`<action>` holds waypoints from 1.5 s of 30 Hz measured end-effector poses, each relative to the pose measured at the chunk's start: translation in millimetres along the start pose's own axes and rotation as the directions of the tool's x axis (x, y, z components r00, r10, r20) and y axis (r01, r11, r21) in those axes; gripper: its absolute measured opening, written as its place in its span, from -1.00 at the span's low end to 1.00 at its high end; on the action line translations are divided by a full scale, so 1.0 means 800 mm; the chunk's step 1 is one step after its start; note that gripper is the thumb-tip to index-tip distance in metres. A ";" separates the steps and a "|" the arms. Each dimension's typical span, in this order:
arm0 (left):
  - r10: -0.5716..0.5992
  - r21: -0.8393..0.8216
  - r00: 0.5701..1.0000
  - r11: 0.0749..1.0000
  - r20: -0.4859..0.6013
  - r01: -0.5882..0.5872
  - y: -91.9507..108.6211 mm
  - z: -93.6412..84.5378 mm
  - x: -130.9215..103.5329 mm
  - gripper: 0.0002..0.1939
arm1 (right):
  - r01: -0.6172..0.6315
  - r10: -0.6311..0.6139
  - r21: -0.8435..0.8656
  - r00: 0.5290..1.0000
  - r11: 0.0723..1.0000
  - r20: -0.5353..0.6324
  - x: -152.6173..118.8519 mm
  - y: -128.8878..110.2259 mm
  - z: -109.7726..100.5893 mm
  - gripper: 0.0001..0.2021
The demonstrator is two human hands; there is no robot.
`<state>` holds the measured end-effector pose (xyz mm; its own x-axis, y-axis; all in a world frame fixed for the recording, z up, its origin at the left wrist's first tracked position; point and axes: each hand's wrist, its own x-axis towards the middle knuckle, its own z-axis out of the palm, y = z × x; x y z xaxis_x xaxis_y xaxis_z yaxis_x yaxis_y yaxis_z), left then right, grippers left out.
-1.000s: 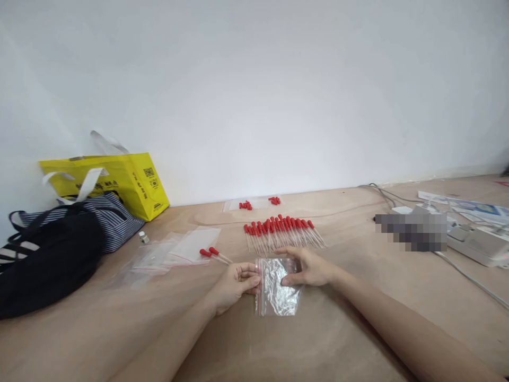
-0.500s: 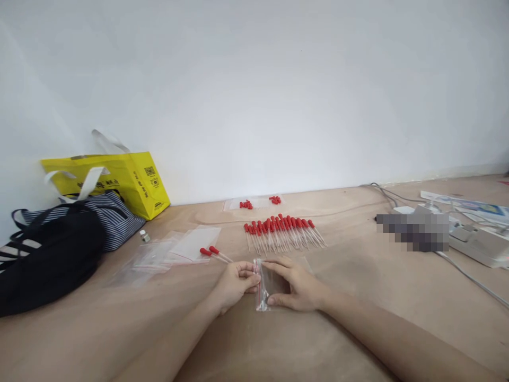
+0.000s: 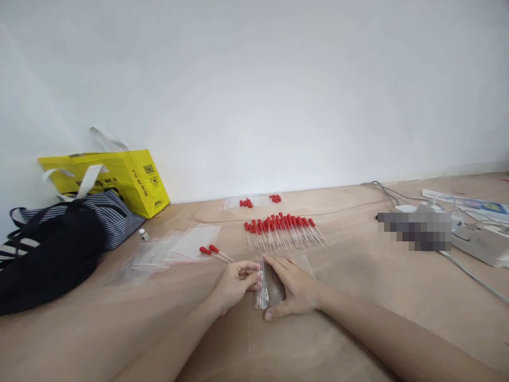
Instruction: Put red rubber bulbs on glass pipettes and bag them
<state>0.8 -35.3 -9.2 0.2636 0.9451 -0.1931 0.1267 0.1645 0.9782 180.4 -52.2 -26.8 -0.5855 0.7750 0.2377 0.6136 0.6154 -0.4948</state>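
Note:
A clear zip bag with a red line along its mouth lies on the table in front of me. My left hand pinches the left edge of that bag between thumb and fingers. Across the bag rests my right hand, fingers and thumb spread apart. Two droppers with red bulbs lie just beyond my left hand, their lower ends partly hidden by it. Farther back is a row of several red-bulbed droppers side by side.
More flat clear bags lie to the left, near a small bottle. Loose red bulbs sit at the back. A yellow bag and a black bag stand left; a power strip with cables lies right.
My right thumb has slid toward me and spread wider from the fingers, which have shifted slightly away. The bag's mouth is now a little tilted and creased; my left hand keeps its pinch.

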 end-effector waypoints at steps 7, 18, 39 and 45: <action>0.427 0.523 0.904 0.769 0.009 -0.368 -0.008 -0.004 -0.002 -0.44 | 0.035 -0.035 -0.022 0.999 0.999 -0.004 0.002 -0.003 -0.005 -0.07; 0.721 0.705 0.605 0.232 0.338 -0.670 -0.013 -0.003 -0.001 -0.87 | -0.008 0.008 0.007 1.000 1.000 0.022 0.003 -0.003 -0.006 -0.05; 0.582 0.569 0.640 0.334 0.502 -0.751 -0.011 -0.021 0.004 -0.77 | -0.195 0.210 0.235 0.977 0.952 -0.040 0.001 -0.003 -0.011 -0.13; 0.507 0.854 0.748 0.041 0.429 -0.518 0.033 -0.115 0.016 -0.81 | -0.009 0.017 0.167 0.999 0.986 -0.049 -0.004 0.009 -0.020 -0.22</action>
<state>-80.7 6.8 21.1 0.6714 0.6689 0.3190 0.6857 -0.7240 0.0750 195.2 -47.9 -18.1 -0.5481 0.7915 0.2703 0.5215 0.5760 -0.6294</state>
